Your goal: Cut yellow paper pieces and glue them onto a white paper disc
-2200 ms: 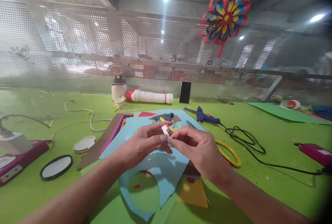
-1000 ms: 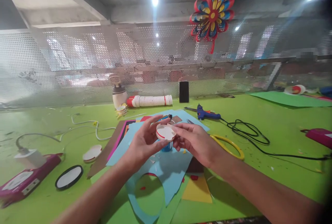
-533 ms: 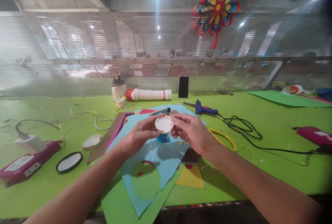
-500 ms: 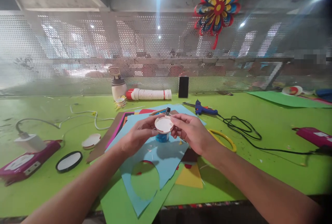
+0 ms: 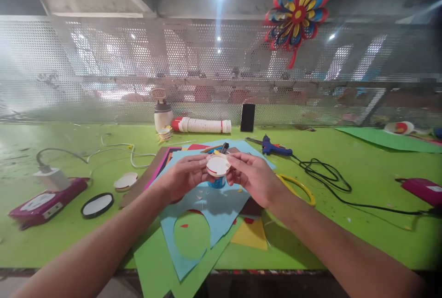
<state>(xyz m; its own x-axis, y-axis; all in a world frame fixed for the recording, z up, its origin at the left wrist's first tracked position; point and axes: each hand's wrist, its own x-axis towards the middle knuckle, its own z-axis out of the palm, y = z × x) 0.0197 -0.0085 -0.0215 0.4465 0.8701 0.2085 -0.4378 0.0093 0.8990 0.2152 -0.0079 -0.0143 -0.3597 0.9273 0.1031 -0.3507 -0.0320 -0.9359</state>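
Green tabletop [image 5: 345, 206] stretched in front of a perforated metal screen [image 5: 103, 67], where a red, blue and yellow paper flower [image 5: 297, 12] hung up and to the right of the hands. Both hands met above the middle of the table: the left hand [image 5: 183, 177] and the right hand [image 5: 252, 176] each pinched an edge of 1 small white paper disc [image 5: 217, 166] with a red rim, held flat between their fingertips. Directly under the disc stood a small blue pot [image 5: 217, 182]. Beneath the hands lay a light blue sheet [image 5: 221, 206] with 1 round hole cut out, over other coloured sheets. Right of the right hand lay yellow-handled scissors [image 5: 299, 189], and beyond them a blue glue gun [image 5: 274, 149] with a black cord. Left of the left hand sat a black-rimmed round lid [image 5: 97, 205] and a magenta box [image 5: 46, 201].
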